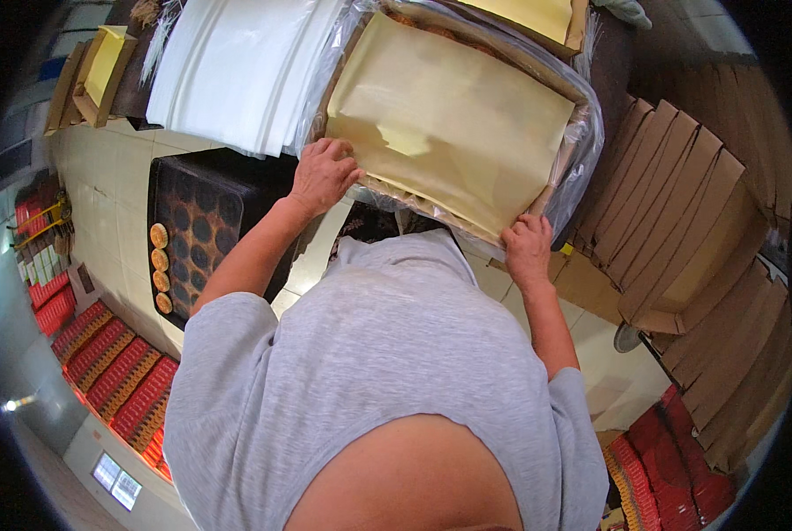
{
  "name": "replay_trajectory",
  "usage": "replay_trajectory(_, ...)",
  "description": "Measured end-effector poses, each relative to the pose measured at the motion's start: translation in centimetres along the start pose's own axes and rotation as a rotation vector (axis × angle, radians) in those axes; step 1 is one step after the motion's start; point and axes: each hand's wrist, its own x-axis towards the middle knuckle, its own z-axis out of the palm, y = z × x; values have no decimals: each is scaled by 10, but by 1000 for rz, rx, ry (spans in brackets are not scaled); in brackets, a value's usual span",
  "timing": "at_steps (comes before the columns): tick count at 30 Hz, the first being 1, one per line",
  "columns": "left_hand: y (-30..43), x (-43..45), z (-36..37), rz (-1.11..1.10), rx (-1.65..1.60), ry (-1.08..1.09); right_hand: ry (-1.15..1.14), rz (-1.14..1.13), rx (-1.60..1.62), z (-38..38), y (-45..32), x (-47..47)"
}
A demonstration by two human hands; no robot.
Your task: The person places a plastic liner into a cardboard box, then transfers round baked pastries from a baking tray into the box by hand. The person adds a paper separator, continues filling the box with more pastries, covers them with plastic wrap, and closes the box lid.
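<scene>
A yellow paper sheet (449,119) lies over a cardboard box (558,162) lined with clear plastic (588,133). Round browned baked pastries (439,30) show past the sheet's far edge; the paper hides whatever else is under it. At the sheet's near left corner, my left hand (328,174) has its fingers curled on the paper beside the box rim. My right hand (529,245) pinches the near right corner, against the plastic-covered rim. The near edge of the paper bends slightly over the front wall.
White sheets (237,73) are stacked left of the box. Below them stands a dark baking tray (200,229) with several pastries (160,259) along one side. Folded cardboard boxes (675,192) stand at right. Red printed packages (117,372) lie at lower left.
</scene>
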Motion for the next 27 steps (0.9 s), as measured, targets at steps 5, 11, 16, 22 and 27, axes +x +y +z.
replay_trajectory(5, 10, -11, 1, -28, -2, 83, -9, -34, -65, -10, -7, -8)
replay_trajectory(11, 17, 17, 18, -282, -260, 63, 123, 158, 156, -21, -13, 14)
replay_trajectory(16, 39, 67, 31, -263, 86, -84, 61, 86, -10, -9, -13, 58)
replay_trajectory(22, 25, 34, 24, -225, -77, 227, 105, 63, 42, -4, -17, 34)
replay_trajectory(27, 20, -15, 27, -264, -15, 42, -107, 117, 178, 1, -30, 0)
